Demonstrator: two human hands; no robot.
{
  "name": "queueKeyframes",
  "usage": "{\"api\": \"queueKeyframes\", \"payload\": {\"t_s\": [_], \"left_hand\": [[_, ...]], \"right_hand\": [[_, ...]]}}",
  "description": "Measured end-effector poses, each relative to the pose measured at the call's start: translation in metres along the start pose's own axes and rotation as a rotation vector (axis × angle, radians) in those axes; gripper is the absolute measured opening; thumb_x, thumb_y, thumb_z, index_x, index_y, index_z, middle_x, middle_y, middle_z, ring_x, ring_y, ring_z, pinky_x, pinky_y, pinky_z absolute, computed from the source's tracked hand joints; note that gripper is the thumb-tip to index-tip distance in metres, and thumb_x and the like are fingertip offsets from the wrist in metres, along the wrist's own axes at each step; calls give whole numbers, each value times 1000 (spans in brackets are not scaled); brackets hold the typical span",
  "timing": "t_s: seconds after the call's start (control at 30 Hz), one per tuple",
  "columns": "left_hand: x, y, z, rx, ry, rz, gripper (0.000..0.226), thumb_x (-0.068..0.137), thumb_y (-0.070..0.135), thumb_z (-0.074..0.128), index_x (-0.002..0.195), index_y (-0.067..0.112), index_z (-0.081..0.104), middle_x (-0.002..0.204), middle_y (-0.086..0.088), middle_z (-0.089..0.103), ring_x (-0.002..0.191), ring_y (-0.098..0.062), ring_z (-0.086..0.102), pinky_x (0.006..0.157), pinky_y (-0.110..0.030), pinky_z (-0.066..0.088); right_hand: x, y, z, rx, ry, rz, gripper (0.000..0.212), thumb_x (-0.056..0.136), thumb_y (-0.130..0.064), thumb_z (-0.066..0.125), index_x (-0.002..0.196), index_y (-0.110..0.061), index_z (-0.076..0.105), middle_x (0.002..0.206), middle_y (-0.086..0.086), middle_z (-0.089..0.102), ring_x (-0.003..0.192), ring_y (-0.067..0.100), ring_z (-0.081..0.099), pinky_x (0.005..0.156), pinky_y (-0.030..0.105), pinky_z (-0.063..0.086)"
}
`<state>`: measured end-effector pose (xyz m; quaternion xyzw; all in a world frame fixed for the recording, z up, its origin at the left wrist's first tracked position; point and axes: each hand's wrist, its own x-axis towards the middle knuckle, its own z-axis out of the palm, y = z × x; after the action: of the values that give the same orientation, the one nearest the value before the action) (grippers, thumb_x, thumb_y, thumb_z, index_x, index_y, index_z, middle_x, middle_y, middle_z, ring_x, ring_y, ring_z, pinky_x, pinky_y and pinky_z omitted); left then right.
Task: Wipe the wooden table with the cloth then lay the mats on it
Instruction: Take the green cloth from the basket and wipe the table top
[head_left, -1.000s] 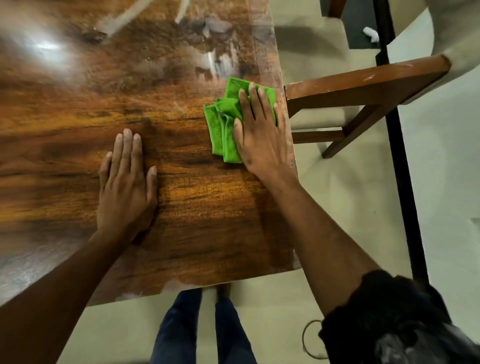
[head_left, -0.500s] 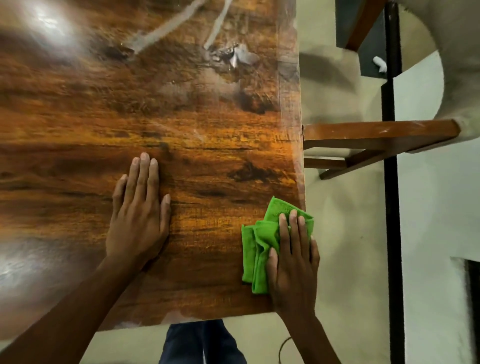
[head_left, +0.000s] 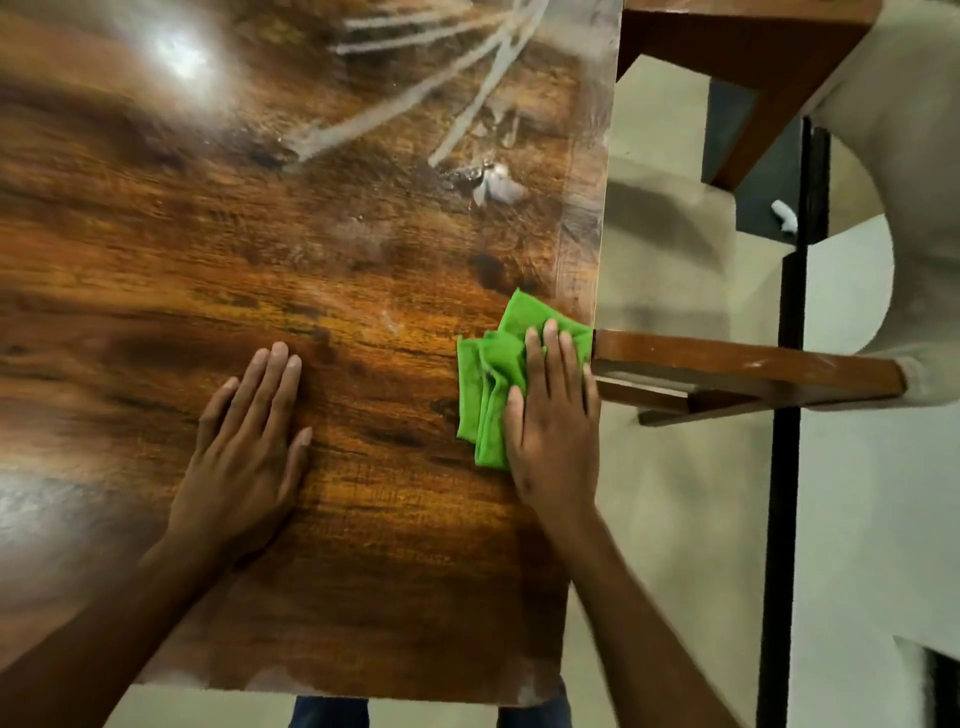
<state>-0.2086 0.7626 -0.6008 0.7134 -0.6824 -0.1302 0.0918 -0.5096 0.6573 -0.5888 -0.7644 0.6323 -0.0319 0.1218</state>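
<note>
Two hands lie flat on the wooden surface (head_left: 363, 291). The right hand (head_left: 553, 431) presses the green cloth (head_left: 485, 384) down, its fingers (head_left: 550, 353) straight and laid over the folds, not clenched round them. The left hand (head_left: 249, 452) is released, palm down, fingers together, well apart from the cloth and holding nothing.

The cloth sits bunched under and just to the left of the right fingers, with one corner poking out beyond their tips. Its right side reaches the surface's right edge, and the little finger lies almost along that edge. Just past it a wooden chair rail (head_left: 743, 364) stands very near.

What could go wrong, to my eye: a stroke drifting rightward would carry the cloth off the edge and knock the knuckles on the rail. A loosely folded cloth under a flat palm may also slip out and be left behind, since nothing pinches it.

Beyond the fingertips the surface runs on, with pale streaks (head_left: 415, 98) and a whitish smear (head_left: 498, 184) that I judge still need wiping. Open room lies ahead and to the left; the near edge is close behind the wrists. No mats show anywhere.
</note>
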Motion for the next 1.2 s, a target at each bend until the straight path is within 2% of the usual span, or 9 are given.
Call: {"api": "queueKeyframes", "payload": {"t_s": [0.17, 0.27, 0.37, 0.57, 0.77, 0.9, 1.0, 1.1, 1.2], "left_hand": [[1, 0, 0, 49, 3, 5, 69, 108, 37, 31, 168, 6, 19, 178, -9, 11, 165, -27, 14, 128, -58, 23], [1, 0, 1, 87, -11, 18, 69, 108, 35, 33, 168, 6, 20, 178, -10, 13, 165, -29, 15, 127, -58, 24], [2, 2, -1, 121, -19, -4, 68, 109, 36, 30, 169, 7, 17, 178, -10, 12, 165, -27, 13, 129, -55, 21], [1, 6, -3, 154, -27, -22, 67, 110, 35, 31, 169, 8, 15, 179, -8, 9, 166, -25, 10, 130, -53, 21], [1, 10, -5, 153, 23, -83, 72, 109, 40, 34, 169, 6, 14, 179, -9, 8, 166, -23, 9, 132, -48, 18], [-2, 10, -6, 146, 45, -156, 79, 108, 50, 32, 170, 6, 9, 179, -9, 4, 166, -24, 6, 132, -50, 19], [0, 9, -9, 126, 31, -188, 82, 107, 52, 32, 170, 6, 7, 179, -9, 2, 166, -24, 6, 131, -52, 20], [-1, 9, -8, 144, 29, -201, 83, 107, 53, 31, 170, 6, 5, 179, -10, 0, 166, -25, 4, 132, -49, 16], [1, 8, -11, 121, 25, -219, 83, 107, 54, 30, 170, 6, 4, 179, -10, -1, 166, -25, 4, 132, -49, 14]], "right_hand": [[-81, 13, 5, -30, -101, -131, 74, 107, -40, 38, 172, -23, 7, 180, 0, 0, 166, 17, 2, 131, 47, 17], [-81, 21, 10, -36, -88, -181, 76, 104, -41, 42, 172, -23, 12, 180, 0, 6, 166, 17, 9, 131, 45, 14], [-72, 27, 11, -26, -104, -266, 76, 105, -41, 39, 172, -22, 10, 180, 1, 3, 166, 17, 6, 132, 45, 11], [11, 16, 5, -102, -104, -551, 68, 112, -42, 31, 172, -19, 7, 180, 3, 0, 166, 17, -2, 134, 46, 12], [108, -77, 17, -136, -113, -869, 65, 112, -44, 27, 171, -21, 16, 180, 2, 7, 166, 17, 5, 134, 45, 11], [129, -117, 18, -183, -124, -983, 65, 110, -45, 27, 171, -23, 17, 180, 1, 9, 166, 16, 7, 133, 45, 13], [136, -93, 7, -201, -154, -1095, 65, 112, -45, 29, 171, -23, 15, 180, 1, 7, 166, 16, 5, 133, 46, 15], [149, -32, -13, -253, -202, -1181, 63, 114, -45, 25, 172, -25, 9, 180, -1, 1, 166, 15, -1, 133, 48, 16], [157, 26, -32, -272, -248, -1196, 62, 114, -45, 24, 172, -24, 11, 180, 0, 2, 166, 18, 3, 131, 52, 21]]}}
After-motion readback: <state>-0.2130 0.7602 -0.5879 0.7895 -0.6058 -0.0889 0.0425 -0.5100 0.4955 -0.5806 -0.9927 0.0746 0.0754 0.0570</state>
